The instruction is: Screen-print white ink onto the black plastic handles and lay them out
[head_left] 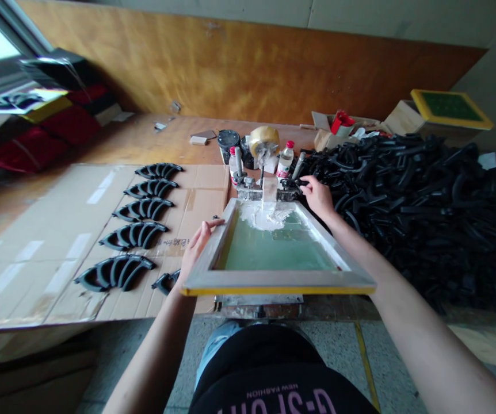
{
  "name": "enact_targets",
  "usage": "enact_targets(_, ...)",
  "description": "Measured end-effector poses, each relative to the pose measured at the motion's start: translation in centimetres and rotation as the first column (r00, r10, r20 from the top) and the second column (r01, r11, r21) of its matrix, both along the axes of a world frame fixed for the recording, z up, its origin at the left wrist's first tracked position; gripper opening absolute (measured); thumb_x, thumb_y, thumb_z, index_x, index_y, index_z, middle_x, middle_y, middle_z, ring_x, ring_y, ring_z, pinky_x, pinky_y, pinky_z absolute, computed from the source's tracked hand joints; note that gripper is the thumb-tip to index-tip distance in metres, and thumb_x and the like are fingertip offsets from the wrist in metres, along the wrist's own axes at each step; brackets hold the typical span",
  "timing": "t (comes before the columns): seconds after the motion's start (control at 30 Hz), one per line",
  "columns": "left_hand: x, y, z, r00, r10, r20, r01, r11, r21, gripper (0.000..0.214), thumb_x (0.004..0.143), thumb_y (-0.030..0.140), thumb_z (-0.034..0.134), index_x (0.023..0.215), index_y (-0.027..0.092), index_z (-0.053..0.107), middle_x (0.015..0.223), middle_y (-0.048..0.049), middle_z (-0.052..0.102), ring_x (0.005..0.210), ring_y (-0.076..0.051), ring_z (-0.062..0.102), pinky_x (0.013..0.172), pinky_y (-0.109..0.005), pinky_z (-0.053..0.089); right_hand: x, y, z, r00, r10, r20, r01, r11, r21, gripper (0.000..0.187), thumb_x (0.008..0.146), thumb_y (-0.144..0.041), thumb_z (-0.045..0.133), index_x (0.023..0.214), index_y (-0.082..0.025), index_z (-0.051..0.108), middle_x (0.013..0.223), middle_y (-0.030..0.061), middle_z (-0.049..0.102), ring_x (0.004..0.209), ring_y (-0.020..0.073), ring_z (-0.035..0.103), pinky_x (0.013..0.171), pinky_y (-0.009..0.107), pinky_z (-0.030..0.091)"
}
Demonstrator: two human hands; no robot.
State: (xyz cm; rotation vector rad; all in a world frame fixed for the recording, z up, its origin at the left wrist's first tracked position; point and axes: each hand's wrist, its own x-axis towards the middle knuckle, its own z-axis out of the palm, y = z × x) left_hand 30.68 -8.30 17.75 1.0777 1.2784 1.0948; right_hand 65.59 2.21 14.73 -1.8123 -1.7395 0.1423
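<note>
A wooden screen-printing frame (274, 280) with green mesh and white ink smeared at its far end is raised in front of me. My left hand (197, 247) holds the frame's left rail, thumb over the top edge. Below that hand a black curved plastic part (167, 281) lies partly under the frame. My right hand (317, 195) reaches past the frame's far right corner, fingers closed on a black part (296, 184) at the edge of a big heap of black plastic parts (420, 195).
Several printed black curved parts (140, 233) lie in a column on flattened cardboard (36, 264) to the left. Bottles (286, 159), a tape roll (264, 141) and a dark can (228, 141) stand behind the frame's hinge clamp (256, 190). A spare yellow-framed screen (450, 108) rests at the far right.
</note>
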Motion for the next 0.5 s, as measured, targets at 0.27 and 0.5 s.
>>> enact_targets(0.27, 3.7, 4.0, 2.5, 0.941, 0.123, 0.314, -0.153, 0.986, 0.073, 0.057, 0.084, 0.066, 0.049, 0.11, 0.018, 0.064, 0.096, -0.0085, 0.069, 0.085, -0.018, 0.067, 0.062, -0.026, 0.054, -2.8, -6.5, -7.7, 0.938, 0.345, -0.039, -0.345, 0.91, -0.232, 0.033, 0.077, -0.021, 0.074, 0.109, -0.021, 0.065, 0.105, 0.0048, 0.068, 0.097, 0.0201, 0.062, 0.089, 0.035, 0.048)
enact_targets(0.5, 6.3, -3.9, -6.3, 0.947, -0.057, 0.317, 0.197, 0.881, -0.431, 0.061, 0.083, 0.064, 0.057, 0.12, 0.016, 0.06, 0.112, -0.0159, 0.07, 0.089, -0.023, 0.069, 0.062, -0.031, 0.057, -9.3, -10.7, -5.5, 0.891, 0.419, 0.172, -0.397, 0.906, -0.149, 0.009, 0.089, -0.024, 0.065, 0.095, -0.018, 0.067, 0.094, 0.0071, 0.062, 0.097, 0.0222, 0.054, 0.088, 0.036, 0.045)
